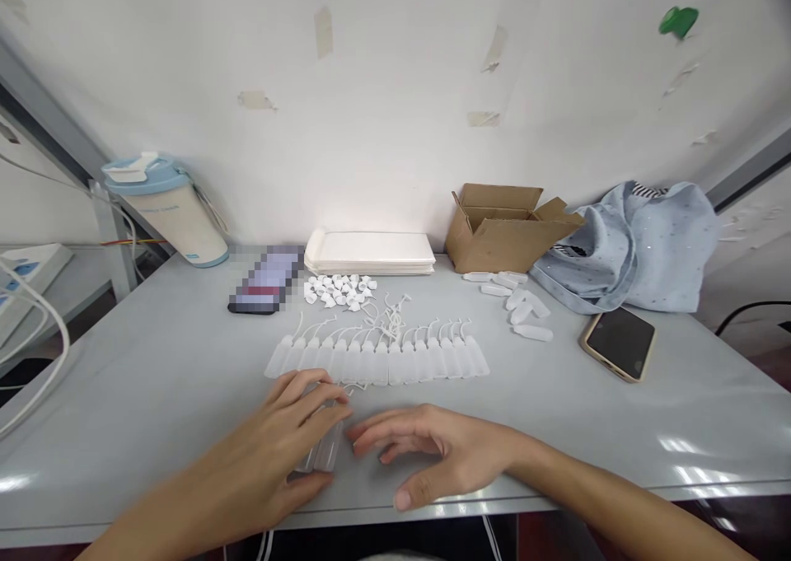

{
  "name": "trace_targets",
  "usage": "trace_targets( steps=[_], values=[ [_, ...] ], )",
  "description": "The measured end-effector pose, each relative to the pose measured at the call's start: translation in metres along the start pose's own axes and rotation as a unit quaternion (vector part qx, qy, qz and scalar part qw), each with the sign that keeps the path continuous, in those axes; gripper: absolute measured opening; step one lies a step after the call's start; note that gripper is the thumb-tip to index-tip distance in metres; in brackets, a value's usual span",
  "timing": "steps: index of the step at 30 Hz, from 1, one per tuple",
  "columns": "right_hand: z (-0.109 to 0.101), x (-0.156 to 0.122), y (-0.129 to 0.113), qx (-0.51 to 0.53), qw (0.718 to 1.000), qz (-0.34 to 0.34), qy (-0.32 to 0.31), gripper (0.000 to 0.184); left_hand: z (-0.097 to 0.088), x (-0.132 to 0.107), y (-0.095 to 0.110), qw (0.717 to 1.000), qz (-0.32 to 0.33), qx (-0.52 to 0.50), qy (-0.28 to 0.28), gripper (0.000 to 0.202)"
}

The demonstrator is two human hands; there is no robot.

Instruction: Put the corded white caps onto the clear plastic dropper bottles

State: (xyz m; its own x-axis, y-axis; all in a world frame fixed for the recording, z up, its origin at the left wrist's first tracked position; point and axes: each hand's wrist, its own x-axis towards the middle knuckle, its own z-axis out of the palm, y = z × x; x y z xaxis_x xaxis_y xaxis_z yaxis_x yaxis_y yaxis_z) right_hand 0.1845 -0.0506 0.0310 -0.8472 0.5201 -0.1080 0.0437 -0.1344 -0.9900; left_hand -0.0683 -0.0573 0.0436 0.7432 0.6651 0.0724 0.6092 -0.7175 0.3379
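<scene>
Left-hand grip (290, 441) lies nearest, closed loosely around a few clear tubes (322, 455) that lie flat on the worktop (154, 380) near its front edge. The right-hand grip (432, 450) rests empty and spread just beside them, fingertips pointing at the tubes. Judged risk: the tubes look smooth and round, so a slack hold could let one roll off the near edge, and a forward sweep could scatter the row of corded tubes (376, 359) just beyond, before the white caps (339, 291) and tray stack (369, 254).
</scene>
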Motion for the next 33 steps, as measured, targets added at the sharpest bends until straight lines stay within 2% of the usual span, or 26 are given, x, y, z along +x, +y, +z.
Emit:
trace_targets(
  steps=[5, 9, 11, 13, 15, 16, 17, 18, 19, 20, 21, 22, 26, 30, 33],
  values=[
    [-0.015, -0.008, -0.013, 0.030, 1.000, 0.002, 0.005, 0.058, -0.008, 0.003, 0.003, 1.000, 0.018, 0.014, -0.012, 0.053],
    [-0.039, -0.020, -0.025, 0.020, 0.999, -0.018, 0.030, 0.040, -0.016, 0.021, 0.002, 0.999, 0.031, -0.010, -0.013, 0.038],
    [-0.055, -0.028, -0.029, -0.003, 0.997, -0.015, 0.078, 0.033, -0.019, 0.039, -0.002, 0.999, 0.034, -0.027, 0.008, 0.026],
    [-0.072, -0.036, -0.032, -0.066, 0.985, -0.012, 0.158, 0.028, -0.019, 0.061, -0.007, 0.998, 0.036, -0.040, 0.029, 0.020],
    [-0.091, -0.044, -0.032, -0.175, 0.950, 0.001, 0.260, 0.024, -0.017, 0.083, -0.011, 0.998, 0.024, -0.038, 0.038, 0.019],
    [-0.100, -0.048, -0.032, -0.250, 0.914, 0.020, 0.319, 0.024, -0.015, 0.094, -0.012, 0.999, 0.009, -0.025, 0.044, 0.019],
    [-0.109, -0.052, -0.032, -0.344, 0.857, 0.055, 0.379, 0.023, -0.012, 0.103, -0.013, 0.999, -0.005, -0.008, 0.049, 0.018],
    [-0.117, -0.056, -0.031, -0.451, 0.778, 0.091, 0.428, 0.023, -0.009, 0.111, -0.012, 0.999, -0.018, 0.013, 0.048, 0.018],
    [-0.124, -0.059, -0.031, -0.538, 0.704, 0.130, 0.445, 0.024, -0.005, 0.118, -0.012, 0.998, -0.026, 0.036, 0.046, 0.017],
    [-0.129, -0.063, -0.031, -0.564, 0.671, 0.150, 0.456, 0.026, -0.002, 0.123, -0.011, 0.997, -0.030, 0.058, 0.044, 0.017],
    [-0.133, -0.066, -0.031, -0.583, 0.650, 0.165, 0.459, 0.027, 0.002, 0.127, -0.010, 0.996, -0.028, 0.076, 0.042, 0.017],
    [-0.136, -0.069, -0.031, -0.592, 0.640, 0.179, 0.457, 0.028, 0.005, 0.130, -0.009, 0.995, -0.024, 0.089, 0.043, 0.018],
    [-0.142, -0.081, -0.035, -0.595, 0.627, 0.228, 0.447, 0.029, 0.010, 0.135, -0.007, 0.995, -0.016, 0.071, 0.070, 0.021],
    [-0.146, -0.094, -0.037, -0.583, 0.634, 0.273, 0.429, 0.025, 0.003, 0.133, -0.010, 0.990, -0.054, -0.030, 0.129, 0.022],
    [-0.147, -0.103, -0.038, -0.564, 0.644, 0.311, 0.412, 0.018, -0.003, 0.128, -0.016, 0.970, -0.100, -0.121, 0.188, 0.021]
  ],
)
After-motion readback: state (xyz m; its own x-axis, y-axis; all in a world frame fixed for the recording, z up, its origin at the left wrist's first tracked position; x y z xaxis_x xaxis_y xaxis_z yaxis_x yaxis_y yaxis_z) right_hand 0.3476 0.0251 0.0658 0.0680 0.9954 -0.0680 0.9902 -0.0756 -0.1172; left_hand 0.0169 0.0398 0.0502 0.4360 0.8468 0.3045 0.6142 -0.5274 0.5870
